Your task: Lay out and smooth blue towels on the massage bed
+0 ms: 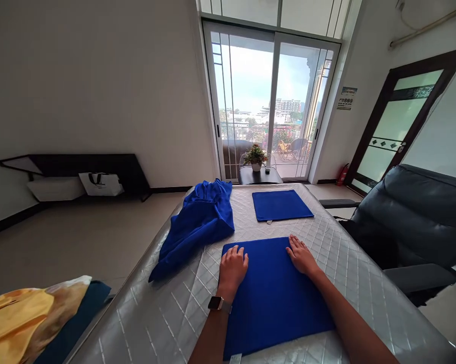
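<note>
A flat, roughly square blue cloth cover (273,298) lies in front of me on the bed-like surface, a small white tag at its near edge. My left hand (233,265), with a watch on the wrist, rests on its far left corner, fingers slightly bent and apart from the thumb. On the far right corner my right hand (301,254) lies flat with stretched fingers. Neither hand grips anything that I can see. Beyond them is a second flat blue cover (282,205) with a tag. A crumpled heap of blue cloth (201,222) sits to the left.
The quilted silvery mattress (167,308) carries all the blue cloth. A black armchair (421,217) stands close on the right. Yellow and teal fabric (34,313) is at the lower left. A potted plant (256,156) stands on a small dark table beyond the mattress.
</note>
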A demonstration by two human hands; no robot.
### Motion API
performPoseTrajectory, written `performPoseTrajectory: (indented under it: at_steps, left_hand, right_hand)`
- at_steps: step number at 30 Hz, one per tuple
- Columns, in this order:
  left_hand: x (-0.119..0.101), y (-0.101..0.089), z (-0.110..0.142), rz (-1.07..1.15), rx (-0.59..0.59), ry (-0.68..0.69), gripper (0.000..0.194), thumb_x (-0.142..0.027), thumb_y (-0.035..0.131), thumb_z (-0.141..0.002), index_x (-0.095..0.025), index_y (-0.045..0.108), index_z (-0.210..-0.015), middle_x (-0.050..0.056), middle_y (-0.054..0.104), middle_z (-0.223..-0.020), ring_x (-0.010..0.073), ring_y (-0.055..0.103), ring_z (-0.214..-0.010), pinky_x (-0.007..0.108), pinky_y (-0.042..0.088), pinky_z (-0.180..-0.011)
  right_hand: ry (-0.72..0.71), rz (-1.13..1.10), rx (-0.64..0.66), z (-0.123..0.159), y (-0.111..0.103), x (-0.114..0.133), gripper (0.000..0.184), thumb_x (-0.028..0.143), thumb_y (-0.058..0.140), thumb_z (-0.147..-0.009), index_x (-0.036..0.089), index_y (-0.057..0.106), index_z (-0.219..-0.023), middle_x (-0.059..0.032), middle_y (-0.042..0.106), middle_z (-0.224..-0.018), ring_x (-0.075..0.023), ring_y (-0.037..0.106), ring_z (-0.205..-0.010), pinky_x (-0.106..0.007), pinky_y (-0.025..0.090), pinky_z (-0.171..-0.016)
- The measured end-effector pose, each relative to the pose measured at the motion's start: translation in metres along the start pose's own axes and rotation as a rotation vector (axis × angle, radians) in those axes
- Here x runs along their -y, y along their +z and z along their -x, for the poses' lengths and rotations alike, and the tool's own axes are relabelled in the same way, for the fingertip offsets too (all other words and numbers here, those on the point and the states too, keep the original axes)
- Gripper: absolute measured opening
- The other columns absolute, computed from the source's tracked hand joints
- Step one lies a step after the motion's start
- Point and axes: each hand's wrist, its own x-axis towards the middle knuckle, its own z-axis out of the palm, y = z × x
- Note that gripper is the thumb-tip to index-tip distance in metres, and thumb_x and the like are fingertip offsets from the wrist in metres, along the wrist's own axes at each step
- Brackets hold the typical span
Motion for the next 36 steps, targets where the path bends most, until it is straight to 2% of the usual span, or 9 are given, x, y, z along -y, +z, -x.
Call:
performPoseTrajectory:
  at_steps: [4,12,16,21,24,27,31,36]
  left_hand:
    - [-0.021,0.001,0.003,-0.007,-0.018,0.059,0.04,-0.028,0.044,-0.1,-0.017,0.069,-0.13,0.014,0.068,-0.138,0.0283,0.061,-0.129,0.045,0.049,-0.109]
    - [-0.097,0.024,0.029,0.147,0.043,0.377,0.047,-0.041,0.037,-0.105,-0.02,0.061,-0.141,0.009,0.062,-0.147,0.025,0.053,-0.141,0.045,0.042,-0.119]
    - [-0.127,0.031,0.008,0.164,0.071,0.45,0.06,-0.052,0.026,-0.107,-0.018,0.051,-0.15,0.012,0.057,-0.152,0.0257,0.047,-0.146,0.047,0.038,-0.122]
    - [-0.156,0.048,-0.038,0.203,0.113,0.343,0.068,-0.054,0.017,-0.107,-0.014,0.043,-0.155,0.014,0.049,-0.158,0.0256,0.04,-0.15,0.048,0.03,-0.125]
    - [-0.164,0.061,-0.047,0.237,0.139,0.298,0.066,-0.052,0.014,-0.108,-0.018,0.038,-0.158,0.013,0.047,-0.16,0.0245,0.039,-0.151,0.049,0.031,-0.125]
    - [-0.164,0.068,-0.044,0.243,0.147,0.284,0.066,-0.051,0.011,-0.107,-0.019,0.034,-0.16,0.011,0.043,-0.162,0.023,0.036,-0.153,0.048,0.029,-0.126]
    - [-0.157,0.07,-0.037,0.198,0.148,0.285,0.068,-0.053,0.013,-0.107,-0.017,0.032,-0.161,0.01,0.04,-0.164,0.0233,0.032,-0.154,0.048,0.025,-0.128]
    - [-0.144,0.069,-0.034,0.147,0.139,0.285,0.065,-0.053,0.016,-0.107,-0.022,0.029,-0.162,0.007,0.039,-0.164,0.0241,0.028,-0.156,0.05,0.024,-0.128]
  right_hand:
    - [-0.007,0.005,-0.021,0.001,0.003,-0.001,0.068,0.045,0.018,-0.107,0.007,0.022,-0.163,-0.0107,0.018,-0.17,-0.0206,0.014,-0.158,-0.041,0.013,-0.128]
    - [0.006,-0.025,-0.029,0.002,-0.003,0.001,0.064,0.039,0.019,-0.107,0.008,0.023,-0.164,-0.0103,0.02,-0.17,-0.0195,0.014,-0.158,-0.039,0.011,-0.127]
    - [-0.026,-0.015,-0.034,0.003,-0.002,-0.002,0.063,0.035,0.021,-0.107,0.007,0.024,-0.163,-0.0111,0.019,-0.171,-0.0202,0.014,-0.158,-0.039,0.011,-0.127]
    - [-0.055,0.004,-0.01,0.003,0.001,-0.006,0.063,0.027,0.027,-0.104,0.011,0.02,-0.165,-0.0102,0.014,-0.171,-0.0211,0.011,-0.159,-0.041,0.011,-0.127]
    - [-0.068,0.003,-0.009,0.002,0.003,-0.006,0.066,0.028,0.031,-0.103,0.013,0.017,-0.166,-0.0096,0.013,-0.171,-0.0222,0.01,-0.159,-0.042,0.011,-0.127]
    - [-0.07,0.003,-0.023,0.003,0.003,-0.006,0.066,0.029,0.03,-0.103,0.013,0.018,-0.165,-0.008,0.013,-0.171,-0.0221,0.01,-0.159,-0.041,0.011,-0.127]
    - [-0.058,0.014,-0.025,0.004,0.002,-0.005,0.065,0.027,0.028,-0.102,0.011,0.02,-0.165,-0.0085,0.014,-0.171,-0.0218,0.011,-0.159,-0.041,0.011,-0.127]
    - [-0.035,0.004,-0.021,0.003,0.0,-0.004,0.063,0.032,0.023,-0.105,0.01,0.023,-0.164,-0.0093,0.016,-0.171,-0.0203,0.012,-0.159,-0.041,0.011,-0.127]
